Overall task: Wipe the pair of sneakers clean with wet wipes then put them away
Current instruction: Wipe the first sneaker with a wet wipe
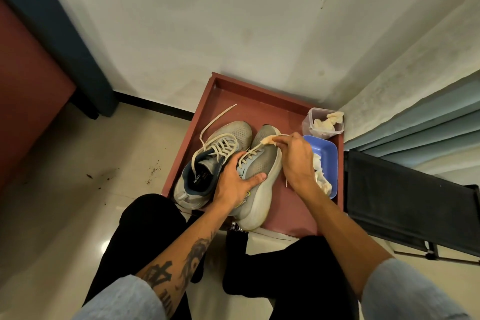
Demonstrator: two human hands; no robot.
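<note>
Left hand gripped the right-side sneaker across its collar while right hand pinched a wet wipe round its lace, heel overhanging the red tray's near rim, other sneaker touching alongside, bare floor beyond the toes, blue tub beside the wrist.

Red tray holds sneakers, tub, blue dish.
</note>
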